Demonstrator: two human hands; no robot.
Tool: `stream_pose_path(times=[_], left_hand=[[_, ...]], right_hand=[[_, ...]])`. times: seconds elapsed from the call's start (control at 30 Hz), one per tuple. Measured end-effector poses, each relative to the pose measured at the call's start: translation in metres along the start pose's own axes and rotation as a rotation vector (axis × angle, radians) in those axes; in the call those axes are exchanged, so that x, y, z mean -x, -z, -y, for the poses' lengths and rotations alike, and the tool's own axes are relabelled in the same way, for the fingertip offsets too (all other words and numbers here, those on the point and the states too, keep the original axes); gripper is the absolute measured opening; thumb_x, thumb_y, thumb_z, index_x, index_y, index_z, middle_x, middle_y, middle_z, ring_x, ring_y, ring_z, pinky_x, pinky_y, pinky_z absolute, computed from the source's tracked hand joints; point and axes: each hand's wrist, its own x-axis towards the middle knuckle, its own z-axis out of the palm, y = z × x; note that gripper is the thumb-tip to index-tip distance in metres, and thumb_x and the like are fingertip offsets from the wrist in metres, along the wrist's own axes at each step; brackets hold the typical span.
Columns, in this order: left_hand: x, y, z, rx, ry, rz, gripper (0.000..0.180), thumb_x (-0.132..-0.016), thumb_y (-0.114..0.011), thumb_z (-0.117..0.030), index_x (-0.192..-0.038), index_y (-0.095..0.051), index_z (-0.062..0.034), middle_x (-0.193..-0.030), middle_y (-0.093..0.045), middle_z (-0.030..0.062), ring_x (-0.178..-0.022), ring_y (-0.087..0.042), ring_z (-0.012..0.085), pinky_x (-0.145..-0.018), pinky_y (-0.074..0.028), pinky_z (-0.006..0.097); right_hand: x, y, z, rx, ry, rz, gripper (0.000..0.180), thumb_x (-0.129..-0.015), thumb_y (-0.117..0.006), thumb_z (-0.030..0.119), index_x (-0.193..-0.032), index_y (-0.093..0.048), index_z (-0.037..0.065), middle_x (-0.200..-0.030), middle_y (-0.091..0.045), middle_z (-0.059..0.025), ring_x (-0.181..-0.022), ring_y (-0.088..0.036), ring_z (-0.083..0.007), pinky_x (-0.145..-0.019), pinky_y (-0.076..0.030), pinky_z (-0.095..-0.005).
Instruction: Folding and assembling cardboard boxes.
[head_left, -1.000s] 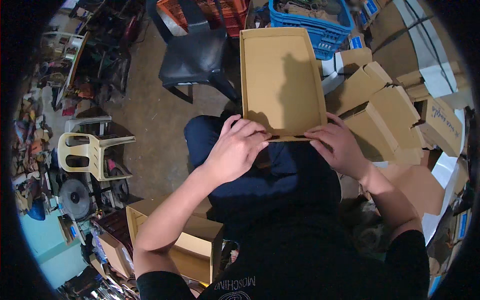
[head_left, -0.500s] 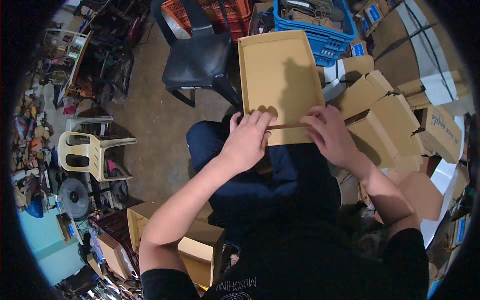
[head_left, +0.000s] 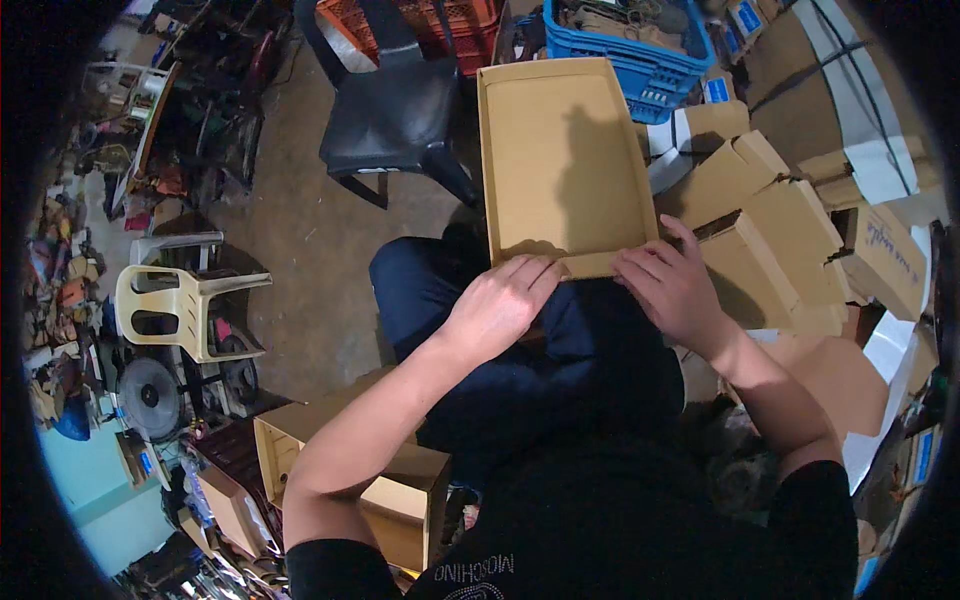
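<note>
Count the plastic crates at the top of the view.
2. A red plastic crate sits behind the black chair, and a blue plastic crate stands just right of it, beyond the cardboard tray. Others may be hidden beyond the frame's edge.

Bare floor [head_left: 300,230] lies open to the left; folded cardboard boxes [head_left: 780,230] crowd the right; a black chair [head_left: 390,110] and blue crate [head_left: 640,50] block beyond.

Dim, warm overhead light falls from behind the person, casting a head-shaped shadow across the cardboard tray [head_left: 560,160]. The fisheye rim is black; edges bend and darken. The centre stays fairly sharp, the cluttered floor [head_left: 300,240] murky.
</note>
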Motion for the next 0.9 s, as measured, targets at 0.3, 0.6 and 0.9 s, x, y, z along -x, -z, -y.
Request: stream_pose_path(times=[0.3,0.6,0.9], left_hand=[[-0.021,0.01,-0.005,0.033,0.112,0.137,0.034,-0.082,-0.062,0.001,-0.115,-0.066,0.0015,-0.102,-0.068,0.017,-0.103,-0.069,0.0355,-0.09,-0.059,0.045],[-0.015,-0.025,-0.001,-0.454,-0.045,0.042,0.033,-0.09,-0.059,-0.013,-0.121,-0.063,-0.0018,-0.105,-0.061,0.0096,-0.101,-0.063,0.026,-0.089,-0.054,0.036],[-0.039,-0.014,0.01,-0.497,-0.009,0.035,0.031,-0.086,-0.064,-0.013,-0.116,-0.063,-0.0051,-0.1,-0.063,0.0067,-0.096,-0.066,0.0235,-0.083,-0.056,0.033]], right_hand=[[-0.008,-0.014,0.017,0.012,-0.165,0.188,0.033,-0.091,-0.056,0.009,-0.121,-0.063,0.0,-0.112,-0.064,-0.0157,-0.11,-0.062,-0.0333,-0.106,-0.047,-0.049],[-0.01,-0.041,0.015,0.081,-0.178,0.115,0.05,-0.078,-0.078,0.021,-0.121,-0.06,0.002,-0.119,-0.06,-0.016,-0.114,-0.057,-0.0352,-0.101,-0.047,-0.0458],[-0.028,-0.026,0.0,0.005,-0.184,0.169,0.041,-0.085,-0.073,0.019,-0.119,-0.059,0.003,-0.117,-0.062,-0.0138,-0.117,-0.06,-0.0312,-0.104,-0.046,-0.0476]])
